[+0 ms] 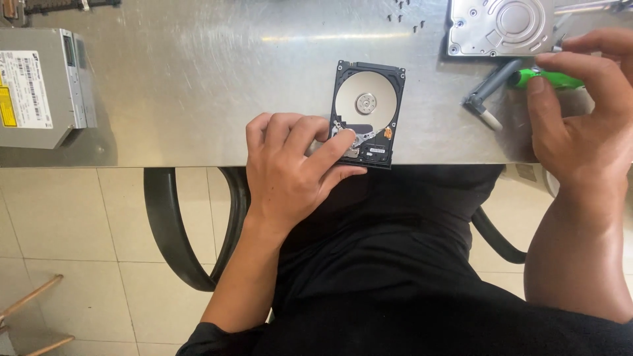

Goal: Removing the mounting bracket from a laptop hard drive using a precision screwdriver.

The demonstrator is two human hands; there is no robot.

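Note:
An opened hard drive [366,99] with a black frame and a shiny round platter lies near the front edge of the steel table [198,86]. My left hand [293,165] rests at its lower left, fingers on the drive's arm end and near corner. My right hand [580,118] is at the far right, closed around a green-handled tool [547,79]. A grey tool with a white tip [488,99] lies just left of that hand.
The drive's silver cover plate [498,26] lies at the back right. Several small dark screws [405,16] are scattered behind the drive. A grey boxy optical drive [39,86] sits at the left. A black chair frame [178,231] shows below the table.

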